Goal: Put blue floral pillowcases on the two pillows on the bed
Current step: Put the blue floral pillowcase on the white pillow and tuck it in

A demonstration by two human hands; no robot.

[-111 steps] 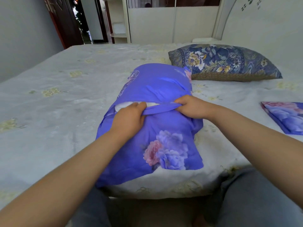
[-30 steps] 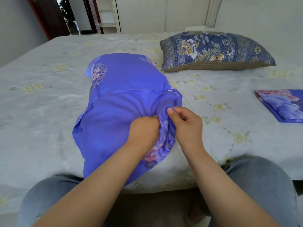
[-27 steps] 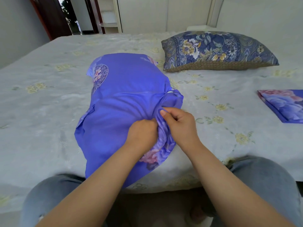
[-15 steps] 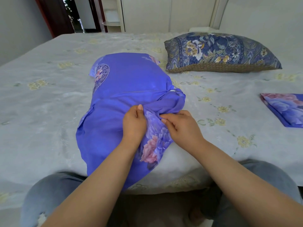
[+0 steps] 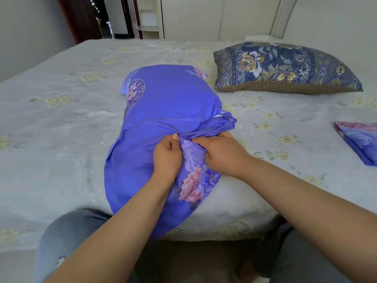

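- Both hands have moved up the blue pillowcase (image 5: 163,111) since a second ago, from its right corner to the fold across its middle.
- Left hand (image 5: 167,155) grips this fold, fingers curled, thumb up.
- Right hand (image 5: 221,153) pinches the same fold just beside it, fingers curled into the cloth.
- Blue pillowcase, with a pillow inside, lies on the bed (image 5: 61,123); its near end hangs over the bed edge.
- Second pillow (image 5: 285,66) lies far right, apart.
- Folded pillowcase (image 5: 361,141) lies at the right edge, with bare sheet between.
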